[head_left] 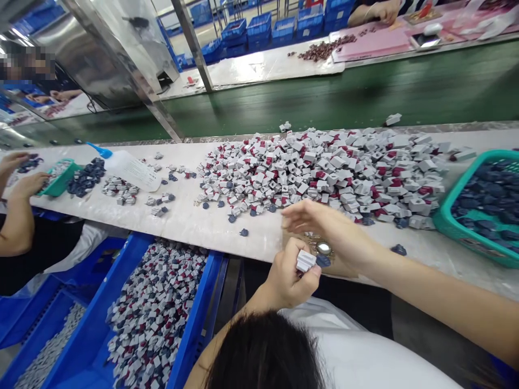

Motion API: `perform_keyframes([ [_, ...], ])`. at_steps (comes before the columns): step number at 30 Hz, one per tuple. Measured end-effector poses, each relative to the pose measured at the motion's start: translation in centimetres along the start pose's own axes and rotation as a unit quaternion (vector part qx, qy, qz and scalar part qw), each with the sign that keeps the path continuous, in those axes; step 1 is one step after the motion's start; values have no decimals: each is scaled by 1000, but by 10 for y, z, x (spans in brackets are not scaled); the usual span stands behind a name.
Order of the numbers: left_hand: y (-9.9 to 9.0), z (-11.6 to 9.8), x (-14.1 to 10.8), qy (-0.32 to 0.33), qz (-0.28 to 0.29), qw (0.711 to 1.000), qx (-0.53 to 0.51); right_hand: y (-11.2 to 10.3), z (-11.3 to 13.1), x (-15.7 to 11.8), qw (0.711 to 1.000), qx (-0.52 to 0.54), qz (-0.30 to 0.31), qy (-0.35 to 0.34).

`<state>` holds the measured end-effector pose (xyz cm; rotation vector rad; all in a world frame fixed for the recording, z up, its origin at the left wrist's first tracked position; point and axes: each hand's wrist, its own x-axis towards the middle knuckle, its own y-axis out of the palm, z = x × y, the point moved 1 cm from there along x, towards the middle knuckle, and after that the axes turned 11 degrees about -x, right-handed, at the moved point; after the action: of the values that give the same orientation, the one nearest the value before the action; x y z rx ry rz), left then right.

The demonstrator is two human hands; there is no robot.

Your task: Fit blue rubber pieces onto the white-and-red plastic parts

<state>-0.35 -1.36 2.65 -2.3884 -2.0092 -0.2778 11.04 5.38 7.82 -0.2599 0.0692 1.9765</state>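
This is a factory production line, folks! Right under the person's left hand [290, 275] and right hand [328, 229] runs a long white workbench [243, 243], heaped with white-and-red plastic parts [316, 173]. Just beyond the hands, a green conveyor belt [344, 92] stretches across the view, and far ahead, stacks of blue crates [292, 29] line the floor. Below the hands sits a blue crate [198, 319] packed with parts, and off to the left, a co-worker's hands [28, 186] are at the same bench!

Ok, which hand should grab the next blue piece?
Right, probably: the right hand is empty and open over the table near a blue piece, while the left hand holds a white block.
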Motion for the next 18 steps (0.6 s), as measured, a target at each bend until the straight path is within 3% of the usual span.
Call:
perform_keyframes([
  [2, 4, -2, 5, 43, -13, 999, 11, 16, 3, 4, 991, 85, 57, 82],
  [4, 6, -2, 6, 96, -49, 993, 38, 25, 5, 2, 983, 114, 88, 115],
  [9, 14, 6, 0, 152, -112, 976, 109, 29, 1, -7, 984, 123, 79, 100],
  [13, 12, 9, -2, 156, -65, 977, 127, 43, -11, -6, 989, 113, 51, 75],
  [15, -7, 10, -8, 87, -47, 987, 125, 40, -18, -5, 995, 85, 36, 41],
  [16, -25, 11, -15, 37, -78, 988, 127, 31, -21, -5, 998, 62, 17, 14],
  [17, -49, 12, -25, -9, -135, 981, 136, 17, -23, -7, 999, 32, -15, -23],
  [18, -78, 12, -39, -47, -239, 957, 159, -2, -26, -10, 996, -3, -62, -63],
])
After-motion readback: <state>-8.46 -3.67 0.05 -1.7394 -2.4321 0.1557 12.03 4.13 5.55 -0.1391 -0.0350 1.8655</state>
